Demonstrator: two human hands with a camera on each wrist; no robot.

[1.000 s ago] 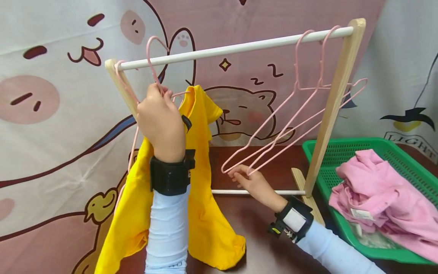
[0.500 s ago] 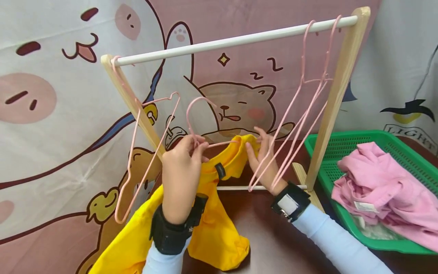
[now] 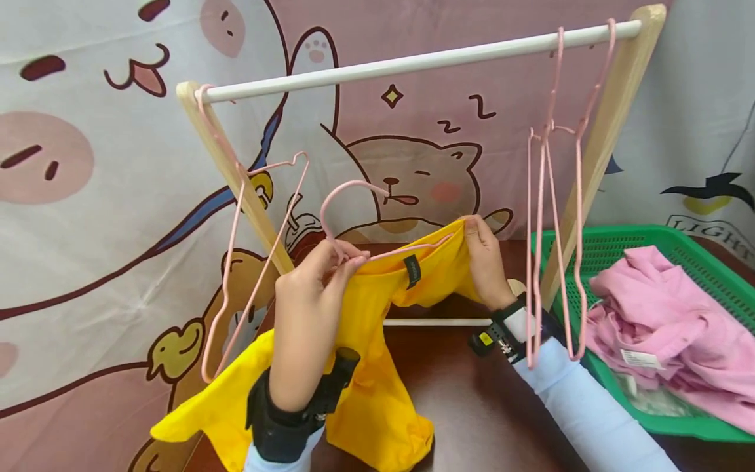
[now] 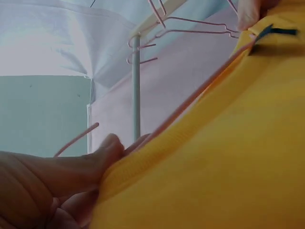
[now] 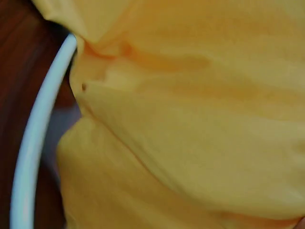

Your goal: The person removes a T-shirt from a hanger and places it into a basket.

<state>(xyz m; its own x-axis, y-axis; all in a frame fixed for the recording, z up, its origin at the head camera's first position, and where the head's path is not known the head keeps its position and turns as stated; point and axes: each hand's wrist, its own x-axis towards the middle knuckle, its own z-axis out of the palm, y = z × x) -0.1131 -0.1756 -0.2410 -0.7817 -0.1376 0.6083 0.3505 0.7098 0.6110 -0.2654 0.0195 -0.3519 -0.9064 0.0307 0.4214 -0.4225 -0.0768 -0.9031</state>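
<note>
Between finger and thumb, my left hand (image 3: 309, 308) pinches a pink clothes hanger (image 3: 407, 250) just below its hook. The hanger's right arm runs inside the collar of a yellow T-shirt (image 3: 366, 314), which hangs from it with a black label at the neck. My right hand (image 3: 486, 269) pinches the shirt's upper right edge, with the thumb in front. In the left wrist view the hanger wire (image 4: 190, 98) follows the neckline from my left thumb. Yellow cloth (image 5: 214, 119) fills most of the right wrist view; there the right fingers are almost wholly hidden.
Above stands a rack with a white rod (image 3: 413, 63) and wooden posts. One bare hanger (image 3: 227, 275) hangs at its left end. Two more hangers (image 3: 539, 229) hang at the right, before my right wrist. A green basket (image 3: 660, 231) holds a pink garment (image 3: 666, 308).
My left hand has brought the hanger off the rod, down and to the right. My right hand left the bare hangers, which swung back, and took hold of the shirt's right edge.
</note>
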